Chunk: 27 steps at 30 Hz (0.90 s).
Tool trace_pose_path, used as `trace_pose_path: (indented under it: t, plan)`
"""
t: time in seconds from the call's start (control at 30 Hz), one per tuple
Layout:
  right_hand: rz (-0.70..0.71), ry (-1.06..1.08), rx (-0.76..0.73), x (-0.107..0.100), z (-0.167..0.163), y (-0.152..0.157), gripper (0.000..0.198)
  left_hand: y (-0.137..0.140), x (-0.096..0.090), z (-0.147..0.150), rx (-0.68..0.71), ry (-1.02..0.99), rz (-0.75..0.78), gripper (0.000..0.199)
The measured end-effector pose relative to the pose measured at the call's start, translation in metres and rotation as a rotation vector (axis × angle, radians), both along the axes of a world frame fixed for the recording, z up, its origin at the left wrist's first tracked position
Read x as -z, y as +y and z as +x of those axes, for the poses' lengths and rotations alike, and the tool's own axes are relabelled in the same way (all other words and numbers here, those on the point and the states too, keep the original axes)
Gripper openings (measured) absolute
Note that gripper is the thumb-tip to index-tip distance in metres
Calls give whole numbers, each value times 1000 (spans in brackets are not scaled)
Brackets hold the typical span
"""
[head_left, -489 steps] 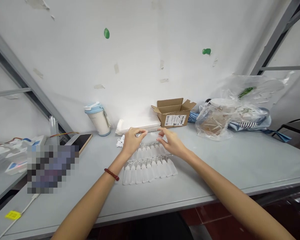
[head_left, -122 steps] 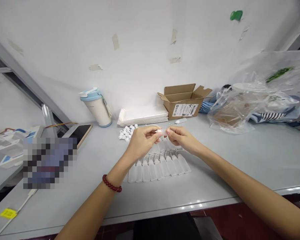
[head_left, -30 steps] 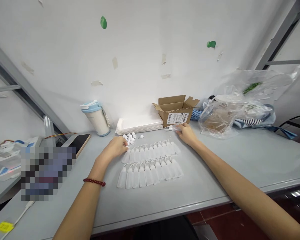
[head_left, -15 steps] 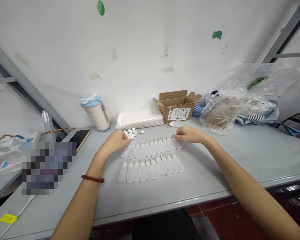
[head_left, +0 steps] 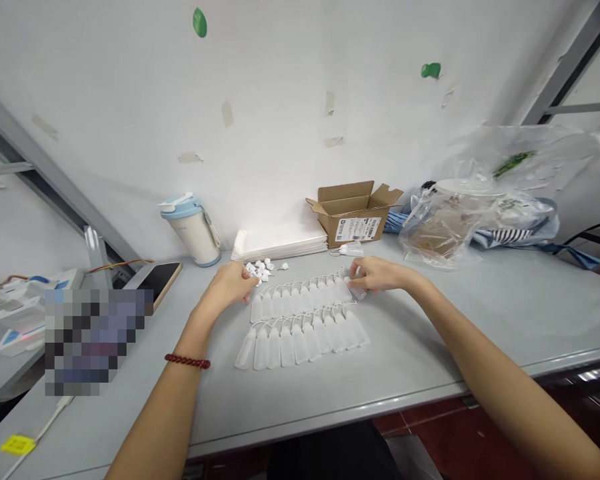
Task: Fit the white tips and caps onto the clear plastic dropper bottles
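Two rows of small translucent plastic squeeze bottles lie on the grey table, each with a thin tube at its neck. The front row [head_left: 300,340] is nearer me and the back row [head_left: 305,299] farther off. My right hand [head_left: 376,273] pinches a small bottle [head_left: 359,290] at the right end of the back row. At that row's left end is my left hand [head_left: 233,285], its fingers closed beside a pile of small white caps [head_left: 261,270]. Whatever its fingertips hold is hidden.
Behind the rows stand a stack of white trays [head_left: 283,243] and an open cardboard box [head_left: 355,217], with a loose bottle [head_left: 351,249] in front. A tumbler [head_left: 193,230] and a phone [head_left: 163,280] are on the left. Clear plastic bags [head_left: 440,233] sit at the right.
The leftmost back-row bottle, slanted earlier near my left fingers, now lies straighter, and those fingers are slightly away from it. My right hand has shifted slightly, with its bottle turned outward.
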State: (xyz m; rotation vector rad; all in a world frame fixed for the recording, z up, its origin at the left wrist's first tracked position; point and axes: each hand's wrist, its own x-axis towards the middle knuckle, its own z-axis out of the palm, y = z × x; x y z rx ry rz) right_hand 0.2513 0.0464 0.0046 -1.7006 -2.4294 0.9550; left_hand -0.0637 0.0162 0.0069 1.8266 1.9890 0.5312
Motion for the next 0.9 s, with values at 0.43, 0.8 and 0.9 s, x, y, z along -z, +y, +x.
trace_pose_path:
  t: [0.43, 0.8, 0.9]
  plan:
    - [300, 20, 56, 5, 2, 6, 18, -12, -8, 35, 20, -420, 189, 21]
    - [851, 474, -108, 22, -43, -19, 25, -27, -7, 71, 197, -846, 115, 25]
    - [820, 552, -126, 20, -50, -28, 25, -26, -7, 71, 171, -868, 129, 26]
